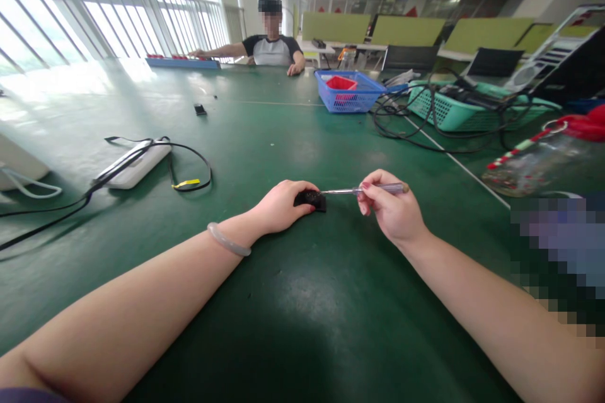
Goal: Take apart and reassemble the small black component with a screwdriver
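On the green table point(302, 283), my left hand point(282, 204) grips a small black block-like part point(312, 199) between thumb and fingers. Its exact kind is too small to make out. A screwdriver point(343, 191) with a clear handle and a thin metal shaft lies in my right hand point(392, 206), pinched between thumb and fingers. The shaft points left, and its tip meets or nearly meets the right side of the black part. A pale bangle point(229, 240) circles my left wrist.
Left is a white power bank-like box point(137, 164) with a black cable. Behind stand a blue basket point(350, 101) and a green basket point(454, 110) with tangled cables. A red-lidded clear bottle point(543, 160) lies right. A person point(271, 47) sits at the far edge.
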Tool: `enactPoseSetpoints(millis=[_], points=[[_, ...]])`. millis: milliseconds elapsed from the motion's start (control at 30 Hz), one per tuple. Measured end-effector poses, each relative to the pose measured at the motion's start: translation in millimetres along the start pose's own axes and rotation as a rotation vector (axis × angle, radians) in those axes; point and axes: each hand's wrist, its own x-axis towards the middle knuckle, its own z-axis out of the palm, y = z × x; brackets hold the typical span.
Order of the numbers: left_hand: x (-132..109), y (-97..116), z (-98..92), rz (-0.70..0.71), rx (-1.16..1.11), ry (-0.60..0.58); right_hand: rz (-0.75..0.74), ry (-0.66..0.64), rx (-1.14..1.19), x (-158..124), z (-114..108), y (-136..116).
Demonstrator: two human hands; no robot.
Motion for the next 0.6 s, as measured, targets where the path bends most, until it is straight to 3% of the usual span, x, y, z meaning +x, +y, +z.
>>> enactPoseSetpoints(millis=[200, 600], points=[[-0.1, 0.0, -0.1, -0.002, 0.001, -0.002, 0.151, 0.06, 0.182, 4.3, 2.3, -0.9], [-0.3, -2.0, 1.0, 0.004, 0.004, 0.004, 0.229, 0.014, 0.253, 3.4, 2.9, -4.9]])
